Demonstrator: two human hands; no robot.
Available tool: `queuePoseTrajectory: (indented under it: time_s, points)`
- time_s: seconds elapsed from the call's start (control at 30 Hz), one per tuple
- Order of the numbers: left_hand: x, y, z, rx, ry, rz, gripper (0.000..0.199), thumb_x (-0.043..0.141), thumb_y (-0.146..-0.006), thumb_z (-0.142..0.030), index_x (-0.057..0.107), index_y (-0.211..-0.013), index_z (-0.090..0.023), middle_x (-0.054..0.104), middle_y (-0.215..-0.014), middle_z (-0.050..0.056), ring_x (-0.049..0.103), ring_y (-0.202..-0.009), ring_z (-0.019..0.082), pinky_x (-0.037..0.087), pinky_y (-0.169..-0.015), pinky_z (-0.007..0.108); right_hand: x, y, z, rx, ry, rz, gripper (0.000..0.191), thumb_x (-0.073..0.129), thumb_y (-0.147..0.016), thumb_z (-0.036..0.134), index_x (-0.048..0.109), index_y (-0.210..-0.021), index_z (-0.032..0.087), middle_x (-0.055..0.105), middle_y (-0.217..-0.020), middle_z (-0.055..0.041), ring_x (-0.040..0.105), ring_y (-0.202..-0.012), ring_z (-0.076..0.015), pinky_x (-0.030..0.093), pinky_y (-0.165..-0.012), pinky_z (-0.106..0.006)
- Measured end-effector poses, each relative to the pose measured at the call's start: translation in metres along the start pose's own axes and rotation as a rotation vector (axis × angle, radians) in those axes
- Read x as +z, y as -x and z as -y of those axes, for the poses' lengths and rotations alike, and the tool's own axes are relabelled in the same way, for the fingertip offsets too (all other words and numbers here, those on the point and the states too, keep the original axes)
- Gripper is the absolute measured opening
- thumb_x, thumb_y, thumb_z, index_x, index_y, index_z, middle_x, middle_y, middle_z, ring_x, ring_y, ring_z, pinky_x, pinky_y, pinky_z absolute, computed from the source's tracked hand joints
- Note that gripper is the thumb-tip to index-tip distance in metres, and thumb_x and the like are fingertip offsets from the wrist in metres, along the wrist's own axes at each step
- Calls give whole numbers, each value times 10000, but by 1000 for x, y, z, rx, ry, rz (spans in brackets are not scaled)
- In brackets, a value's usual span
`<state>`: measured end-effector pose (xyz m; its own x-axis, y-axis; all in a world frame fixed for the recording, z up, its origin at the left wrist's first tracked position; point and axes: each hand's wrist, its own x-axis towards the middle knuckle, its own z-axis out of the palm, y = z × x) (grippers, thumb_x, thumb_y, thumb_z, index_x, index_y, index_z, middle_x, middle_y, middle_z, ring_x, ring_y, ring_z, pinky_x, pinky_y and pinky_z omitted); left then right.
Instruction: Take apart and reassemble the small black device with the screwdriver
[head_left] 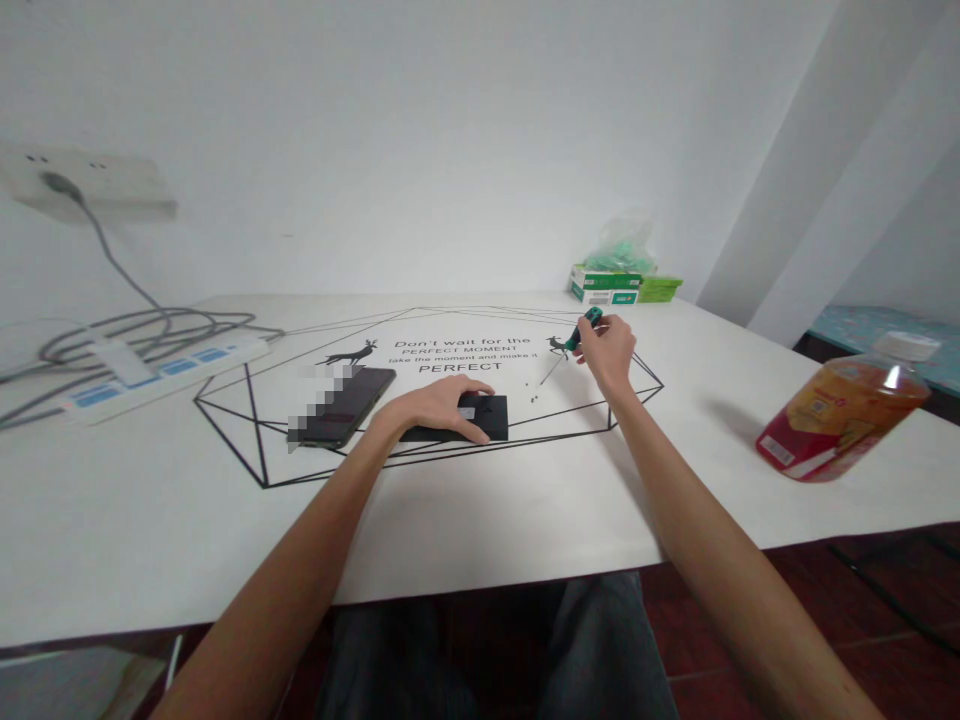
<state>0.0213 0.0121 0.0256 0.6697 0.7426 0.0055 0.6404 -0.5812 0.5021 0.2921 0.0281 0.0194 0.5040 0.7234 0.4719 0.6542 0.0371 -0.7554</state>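
Flat on the table lies a black rectangular device (495, 412) with a small pale label. My left hand (442, 405) is closed over it, thumb along the near edge and fingers along the far one. My right hand (606, 352) grips a screwdriver (591, 320) by its green and black handle. Its thin shaft slants down to the left, the tip low over the table. Close to that tip are several tiny screws (534, 400), apart from the device. A dark phone (349, 405), partly blurred out, lies left of my left hand.
A white power strip (172, 375) with coiled grey cables (150, 325) occupies the left side. At the back right, green and white boxes (609, 282) carry a plastic bag (624, 245). A bottle of orange drink (840, 410) stands on the right. The table's front edge is near my legs.
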Motion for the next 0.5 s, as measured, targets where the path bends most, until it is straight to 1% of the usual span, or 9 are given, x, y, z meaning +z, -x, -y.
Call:
queuePoseTrajectory:
  time_s: [0.07,0.2,0.3,0.4,0.43,0.5]
  points:
    - [8,-4,1,39,-11,-25,751,789,-501,-536,643,-1174,-238,625,-1190,98,561,-1090,327,417,-911,367,1,1,-1,13,-52,-16,388,418,-885,389,587,-1082,100,718,-775,-115,691,-669,-221,495,-712,-316]
    - [19,-10,6,56,27,-84,754,800,-483,-544,653,-1158,-240,627,-1185,94,567,-1078,322,413,-922,376,7,2,-2,32,-128,25,365,441,-887,382,576,-1081,104,720,-787,-109,695,-644,-209,501,-736,-308]
    - [20,-12,10,67,34,-96,749,804,-476,-533,655,-1153,-249,630,-1172,87,563,-1082,317,414,-922,378,10,4,-3,34,-173,57,354,446,-889,389,569,-1074,114,718,-798,-105,691,-619,-203,514,-696,-306]
    - [19,-12,8,60,30,-92,758,802,-480,-535,649,-1161,-242,628,-1168,92,558,-1083,314,416,-913,376,11,5,-2,10,-188,66,344,451,-889,396,562,-1054,115,714,-780,-96,688,-604,-197,522,-675,-304]
    - [19,-11,7,54,24,-88,760,801,-483,-537,647,-1164,-238,627,-1167,95,558,-1078,312,417,-908,375,11,5,-2,-2,-177,66,348,443,-893,399,558,-1052,112,713,-772,-95,690,-610,-196,522,-676,-304]
    - [18,-10,4,45,9,-87,753,797,-494,-538,648,-1163,-226,632,-1151,101,564,-1059,308,420,-895,374,11,6,-1,-25,-107,114,367,400,-911,407,540,-1069,107,713,-780,-99,698,-647,-196,524,-684,-302]
